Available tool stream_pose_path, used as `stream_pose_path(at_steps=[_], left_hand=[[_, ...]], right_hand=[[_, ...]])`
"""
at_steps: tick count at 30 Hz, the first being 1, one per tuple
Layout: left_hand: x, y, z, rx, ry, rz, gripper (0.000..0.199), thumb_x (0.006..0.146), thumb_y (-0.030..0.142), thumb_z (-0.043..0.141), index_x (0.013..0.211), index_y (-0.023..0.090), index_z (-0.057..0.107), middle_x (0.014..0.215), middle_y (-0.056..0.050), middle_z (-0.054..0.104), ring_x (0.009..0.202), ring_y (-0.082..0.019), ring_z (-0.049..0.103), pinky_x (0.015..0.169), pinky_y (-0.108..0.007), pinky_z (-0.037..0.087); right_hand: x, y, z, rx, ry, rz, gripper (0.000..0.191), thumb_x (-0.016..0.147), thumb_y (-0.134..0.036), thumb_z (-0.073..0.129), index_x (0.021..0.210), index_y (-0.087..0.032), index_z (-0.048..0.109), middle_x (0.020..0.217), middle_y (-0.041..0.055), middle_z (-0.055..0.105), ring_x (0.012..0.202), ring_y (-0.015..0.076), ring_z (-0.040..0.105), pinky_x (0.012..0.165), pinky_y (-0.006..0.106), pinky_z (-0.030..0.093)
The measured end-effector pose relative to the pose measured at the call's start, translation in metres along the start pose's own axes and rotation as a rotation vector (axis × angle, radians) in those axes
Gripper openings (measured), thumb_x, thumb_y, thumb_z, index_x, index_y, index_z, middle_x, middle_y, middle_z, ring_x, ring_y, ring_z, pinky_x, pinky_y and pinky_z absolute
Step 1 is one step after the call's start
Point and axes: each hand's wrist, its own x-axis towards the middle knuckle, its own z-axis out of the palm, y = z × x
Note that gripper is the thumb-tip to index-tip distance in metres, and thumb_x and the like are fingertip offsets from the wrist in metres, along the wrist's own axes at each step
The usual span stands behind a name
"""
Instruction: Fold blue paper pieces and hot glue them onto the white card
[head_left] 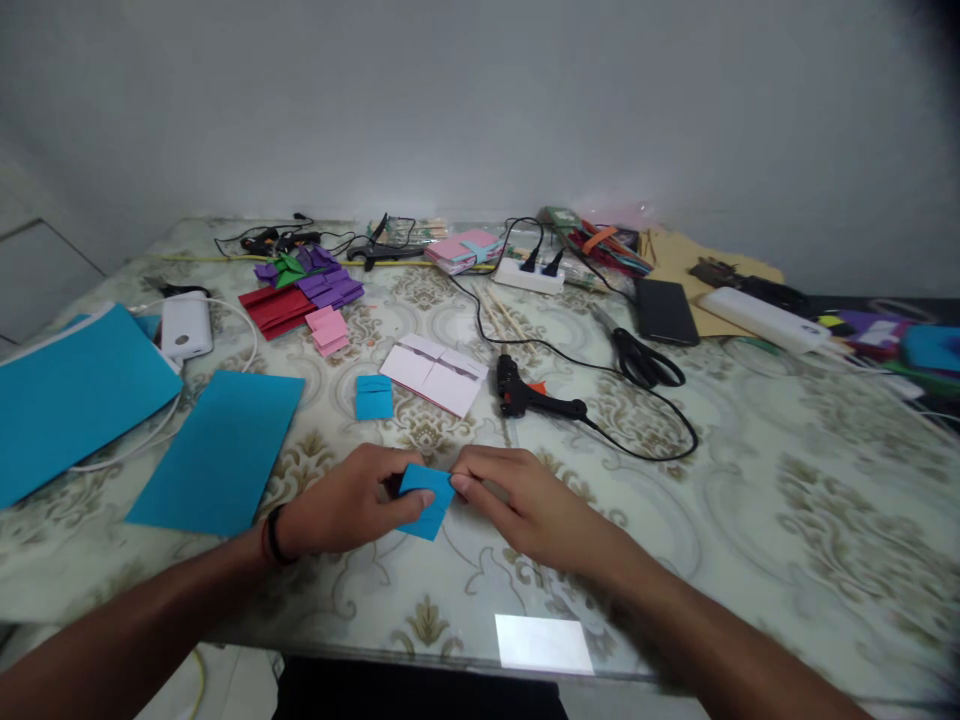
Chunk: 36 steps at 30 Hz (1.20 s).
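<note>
A small folded blue paper (427,512) is held just above the table, near its front edge. My left hand (349,500) grips it from the left, thumb on top. The fingertips of my right hand (525,500) pinch its upper right corner. Beyond my hands lies another small folded blue paper (373,397), with a folded white-and-pink paper (435,372) to its right. A black glue gun (532,393) rests on its side farther right. Larger blue sheets (221,450) are at the left.
Pink (328,330), red (276,311) and purple (330,287) folded papers lie at the back left. Black scissors (646,358), a phone (666,311) and a power strip (529,275) are right of centre. The glue gun's cord loops across the table (750,500).
</note>
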Motion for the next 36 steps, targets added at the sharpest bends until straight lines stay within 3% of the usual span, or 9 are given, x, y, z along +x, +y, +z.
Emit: stream_pose_path(at_steps=[17,23,36], left_hand=[[-0.0009,-0.0006,0.0005,-0.001,0.022,0.021,0.026,0.093,0.025,0.058,0.069,0.017,0.051,0.064,0.006,0.051,0.059,-0.009,0.044,0.057,-0.023,0.032],[-0.0016,-0.0016,0.0008,0.036,0.022,0.046,0.026,0.090,0.024,0.061,0.068,0.017,0.049,0.062,0.006,0.049,0.059,-0.009,0.043,0.057,-0.024,0.030],[0.0007,0.0015,0.0000,-0.047,0.069,0.010,0.027,0.090,0.025,0.062,0.068,0.017,0.048,0.064,0.006,0.047,0.060,-0.010,0.042,0.056,-0.024,0.031]], right_hand=[[-0.0014,0.0013,-0.0002,-0.005,0.048,0.019,0.027,0.105,-0.027,0.049,0.084,-0.018,0.064,0.076,0.0007,0.063,0.067,0.0128,0.058,0.065,0.024,0.044],[-0.0009,0.0006,0.0017,0.026,0.034,0.027,0.021,0.100,-0.028,0.060,0.083,-0.018,0.064,0.071,-0.0019,0.060,0.063,0.0113,0.056,0.061,0.022,0.042],[-0.0018,0.0028,0.0013,-0.016,0.071,0.029,0.026,0.104,-0.027,0.053,0.082,-0.017,0.064,0.074,0.0005,0.062,0.066,0.0126,0.058,0.064,0.023,0.042]])
